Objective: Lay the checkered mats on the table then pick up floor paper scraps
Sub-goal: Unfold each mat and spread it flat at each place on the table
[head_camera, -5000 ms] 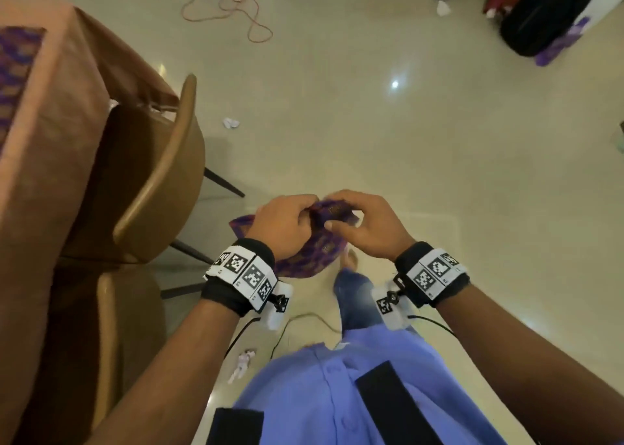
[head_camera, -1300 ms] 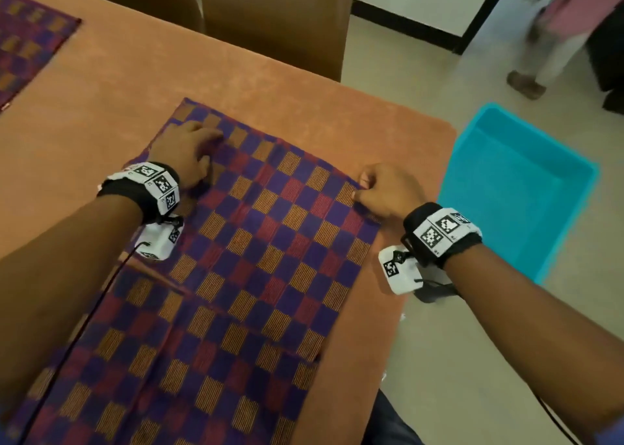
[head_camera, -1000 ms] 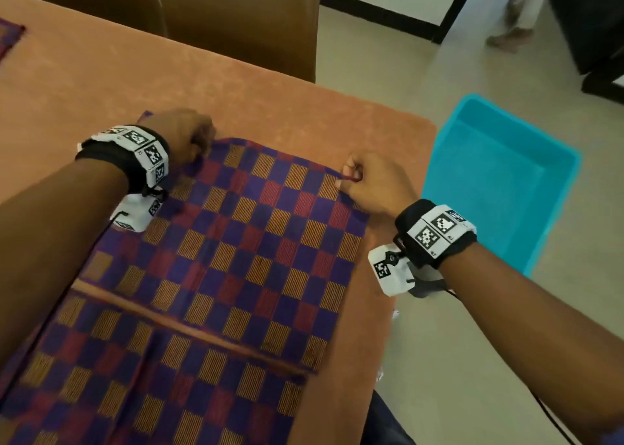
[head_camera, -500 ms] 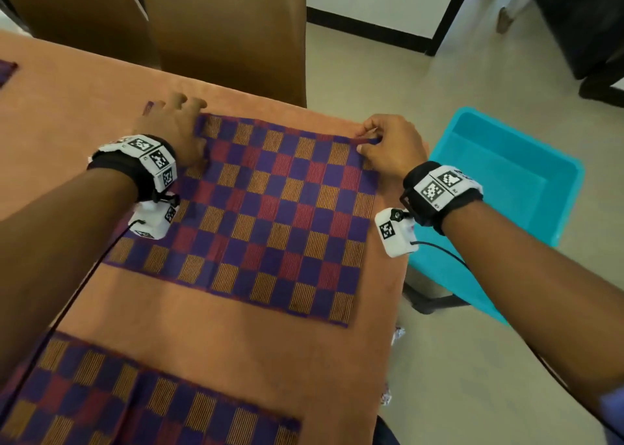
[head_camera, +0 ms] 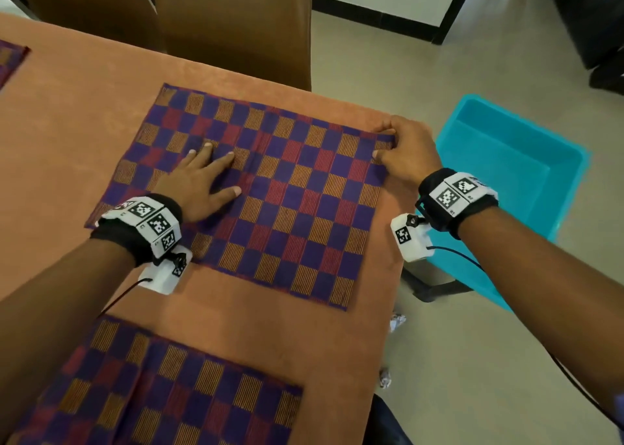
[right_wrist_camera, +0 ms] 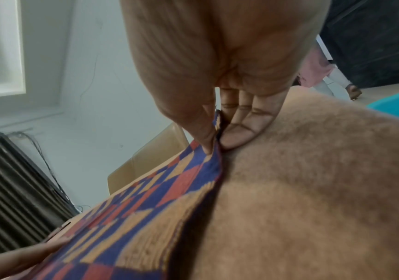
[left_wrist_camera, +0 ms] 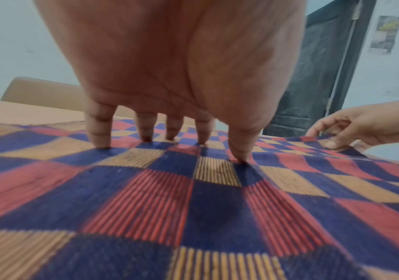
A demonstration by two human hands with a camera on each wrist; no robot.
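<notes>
A purple, red and orange checkered mat [head_camera: 287, 208] lies spread on the orange table [head_camera: 67, 123]. My left hand [head_camera: 202, 177] rests flat on its left half with straight, spread fingers [left_wrist_camera: 97, 132] pressing the cloth. My right hand [head_camera: 401, 150] pinches the mat's far right corner between thumb and fingers [right_wrist_camera: 239, 130], lifting that edge slightly. A second checkered mat [head_camera: 162, 387] lies nearer me, and the corner of a third mat [head_camera: 10, 59] shows at the far left. Two crumpled paper scraps [head_camera: 397, 321] [head_camera: 385, 378] lie on the floor by the table's right edge.
A turquoise plastic bin [head_camera: 506, 181] stands on the floor right of the table. Two brown chairs [head_camera: 236, 22] are pushed in at the far side. A dark doorframe [head_camera: 452, 5] and dark furniture [head_camera: 587, 15] lie beyond.
My left hand left the mat's far left corner and moved onto its middle, fingers spread flat. The right hand keeps pinching the right corner, and the mat now lies flatter.
</notes>
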